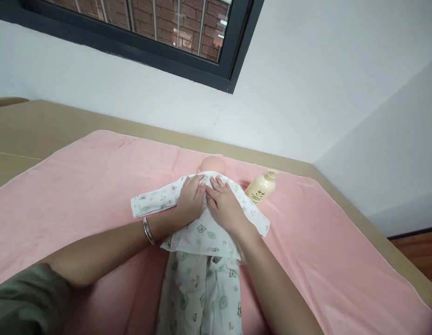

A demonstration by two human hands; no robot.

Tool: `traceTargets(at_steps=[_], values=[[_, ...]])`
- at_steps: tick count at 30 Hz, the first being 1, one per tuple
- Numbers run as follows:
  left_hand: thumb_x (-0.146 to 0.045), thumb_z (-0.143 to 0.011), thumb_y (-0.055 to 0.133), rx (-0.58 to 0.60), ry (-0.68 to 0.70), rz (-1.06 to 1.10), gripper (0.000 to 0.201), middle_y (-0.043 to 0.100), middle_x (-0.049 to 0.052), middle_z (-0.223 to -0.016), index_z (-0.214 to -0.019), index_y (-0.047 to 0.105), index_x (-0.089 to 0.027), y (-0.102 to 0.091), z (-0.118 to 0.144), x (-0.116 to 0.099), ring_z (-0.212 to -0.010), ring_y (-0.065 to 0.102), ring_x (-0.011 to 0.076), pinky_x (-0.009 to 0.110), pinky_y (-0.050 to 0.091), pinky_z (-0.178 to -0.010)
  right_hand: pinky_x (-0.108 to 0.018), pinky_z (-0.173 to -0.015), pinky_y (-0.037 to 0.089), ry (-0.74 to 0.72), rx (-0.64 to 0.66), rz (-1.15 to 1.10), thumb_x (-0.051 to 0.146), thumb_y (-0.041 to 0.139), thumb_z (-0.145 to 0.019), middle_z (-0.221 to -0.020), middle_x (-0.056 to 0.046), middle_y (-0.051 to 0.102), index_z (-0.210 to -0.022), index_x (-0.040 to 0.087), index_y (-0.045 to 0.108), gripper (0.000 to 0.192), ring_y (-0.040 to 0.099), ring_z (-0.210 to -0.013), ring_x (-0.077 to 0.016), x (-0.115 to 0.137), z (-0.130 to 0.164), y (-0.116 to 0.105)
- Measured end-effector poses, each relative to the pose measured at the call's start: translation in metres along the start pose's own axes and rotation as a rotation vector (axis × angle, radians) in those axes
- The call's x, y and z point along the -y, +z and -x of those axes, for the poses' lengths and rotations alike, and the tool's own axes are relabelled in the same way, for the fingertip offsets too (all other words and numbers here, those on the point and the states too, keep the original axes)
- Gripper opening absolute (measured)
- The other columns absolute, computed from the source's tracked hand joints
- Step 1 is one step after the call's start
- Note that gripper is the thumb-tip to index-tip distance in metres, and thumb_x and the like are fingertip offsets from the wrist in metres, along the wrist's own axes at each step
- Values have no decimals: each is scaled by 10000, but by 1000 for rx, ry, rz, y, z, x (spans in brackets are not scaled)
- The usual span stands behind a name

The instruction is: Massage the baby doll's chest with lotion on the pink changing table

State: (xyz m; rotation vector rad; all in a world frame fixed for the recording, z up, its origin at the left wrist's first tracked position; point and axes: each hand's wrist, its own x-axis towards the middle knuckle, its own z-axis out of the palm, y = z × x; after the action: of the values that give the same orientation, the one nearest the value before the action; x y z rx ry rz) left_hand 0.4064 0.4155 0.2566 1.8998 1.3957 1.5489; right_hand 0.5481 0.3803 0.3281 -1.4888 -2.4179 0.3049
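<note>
A baby doll lies in front of me with its bald head (212, 164) at the far end. It wears a white printed long-sleeved top (205, 235) and matching trousers (202, 298). My left hand (191, 197) rests flat on the upper part of the top, fingers stretched towards the head. Beside it my right hand (226, 204) also lies flat on the top, fingers slightly spread, the thumbs close together. Both of the doll's sleeves point outwards. I cannot see its face or hands.
A pale yellow pump bottle (261, 187) lies tilted by the doll's right-hand sleeve in view. Under everything is a pink sheet (79, 200) on a wooden tabletop (37, 125). Behind stand a white wall (279, 102) and a dark-framed window (188, 67).
</note>
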Motion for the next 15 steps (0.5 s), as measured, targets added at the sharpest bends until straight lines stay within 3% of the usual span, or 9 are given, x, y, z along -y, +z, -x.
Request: traceTargets(at_steps=[2, 5, 9, 11, 15], values=[[-459, -1065, 228, 4, -2, 1, 509, 702, 144, -1252, -1240, 615, -179, 0, 0, -1, -1193, 617, 282, 531, 396, -1156, -527, -1294, 138, 11, 1, -47, 331, 368, -1086, -1681, -69, 290, -1555, 241, 480, 491, 165, -1591, -269, -9, -3, -1], [-448, -1066, 232, 3, -11, -6, 485, 700, 117, -1263, -1244, 612, -204, -1, 1, -4, -1215, 609, 267, 517, 355, -1194, -510, -1289, 164, 167, -30, -63, 474, 380, -1084, -1677, -164, 269, -1602, 121, 376, 627, 187, -1585, -293, -17, -5, -1], [-449, -1060, 244, -4, -22, 0, 481, 691, 125, -1271, -1244, 612, -199, -2, 1, -6, -1222, 599, 271, 508, 383, -1168, -513, -1265, 229, 331, -78, 46, 424, 311, -1097, -1612, -274, 348, -1567, -17, 371, 647, 265, -1554, -344, -6, 0, 2], [-455, -1059, 251, -13, -22, 7, 484, 693, 133, -1256, -1238, 616, -193, -2, 2, -5, -1200, 607, 272, 498, 416, -1136, -513, -1266, 235, 236, -79, 86, 321, 326, -1086, -1615, -240, 367, -1555, 39, 432, 557, 280, -1550, -334, 3, 2, 4], [-458, -1064, 239, -11, 4, 20, 499, 704, 139, -1231, -1221, 625, -182, -3, 2, -5, -1174, 624, 272, 488, 439, -1113, -522, -1295, 174, -89, -41, 45, 175, 408, -1019, -1612, -96, 427, -1431, 206, 621, 465, 263, -1564, -271, 5, 1, 8]])
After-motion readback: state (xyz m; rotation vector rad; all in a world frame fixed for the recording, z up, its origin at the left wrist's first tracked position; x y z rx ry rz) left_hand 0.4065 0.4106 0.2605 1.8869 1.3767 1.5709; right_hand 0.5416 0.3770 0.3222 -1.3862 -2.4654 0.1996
